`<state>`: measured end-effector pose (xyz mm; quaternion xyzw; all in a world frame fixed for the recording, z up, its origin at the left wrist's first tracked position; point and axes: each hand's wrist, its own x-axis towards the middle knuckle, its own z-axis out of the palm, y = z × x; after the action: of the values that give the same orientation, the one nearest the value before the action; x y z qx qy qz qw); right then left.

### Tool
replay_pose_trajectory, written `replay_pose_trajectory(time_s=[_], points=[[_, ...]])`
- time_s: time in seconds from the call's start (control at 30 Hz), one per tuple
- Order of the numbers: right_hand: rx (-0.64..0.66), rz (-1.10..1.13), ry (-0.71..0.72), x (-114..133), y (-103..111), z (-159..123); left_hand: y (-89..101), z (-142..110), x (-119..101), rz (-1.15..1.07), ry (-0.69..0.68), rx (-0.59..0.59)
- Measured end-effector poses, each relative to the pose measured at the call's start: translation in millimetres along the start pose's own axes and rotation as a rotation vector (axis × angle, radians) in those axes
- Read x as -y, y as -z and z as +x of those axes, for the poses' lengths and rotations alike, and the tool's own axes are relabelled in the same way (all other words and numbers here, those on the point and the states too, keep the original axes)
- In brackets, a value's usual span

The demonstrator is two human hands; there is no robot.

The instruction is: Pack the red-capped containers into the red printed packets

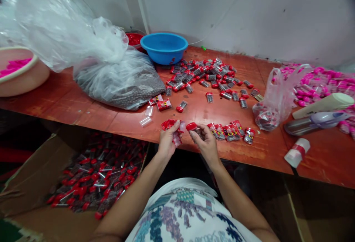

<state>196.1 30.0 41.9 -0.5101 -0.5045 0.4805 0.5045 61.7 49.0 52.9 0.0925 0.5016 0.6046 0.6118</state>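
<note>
Near the table's front edge, my left hand (168, 140) is closed on a red printed plastic sleeve (177, 138), part of it clear and crumpled. My right hand (205, 142) pinches a small red-capped clear container (191, 126) just beside it; its body is mostly hidden by my fingers. Right of my hands lies a row of containers in red printed sleeves (231, 131). A loose red-capped container (182, 106) lies beyond my hands. To the left of it are stacks of red printed sleeves (164, 104) and short clear tubes (145, 121).
Many red-capped containers (206, 73) are heaped behind, near a blue basin (164, 46). A large plastic bag of dark beads (119, 81) stands left. Below is a cardboard box of containers (36, 157). Right are a small plastic bag (270, 105), a bottle (307, 123) and a white roll (297, 152).
</note>
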Motion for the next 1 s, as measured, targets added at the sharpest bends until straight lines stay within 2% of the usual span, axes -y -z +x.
replay_pose_trajectory(time_s=[0.17, 0.37, 0.5, 0.73, 0.87, 1.0], points=[[-0.042, -0.026, 0.034, 0.6, -0.1, 1.4, -2.8, -5.1, 1.6, 0.015, 0.015, 0.004], [-0.064, -0.034, 0.063, -0.4, 1.0, 1.5, -3.3, -7.4, 4.0, 0.067, -0.115, 0.002], [-0.073, -0.030, 0.065, 0.1, 0.8, 0.9, -4.4, -7.9, 3.8, 0.081, -0.144, 0.007], [0.003, -0.051, 0.036, -0.7, 1.9, 0.9, -5.5, -7.8, 5.3, 0.075, -0.149, 0.033], [0.089, -0.024, 0.028, -4.7, 2.2, 1.0, -4.1, -4.9, 5.5, 0.072, -0.160, 0.031], [0.020, -0.006, 0.008, -7.8, 3.7, 0.6, -2.7, -3.3, 3.4, 0.116, -0.128, 0.074]])
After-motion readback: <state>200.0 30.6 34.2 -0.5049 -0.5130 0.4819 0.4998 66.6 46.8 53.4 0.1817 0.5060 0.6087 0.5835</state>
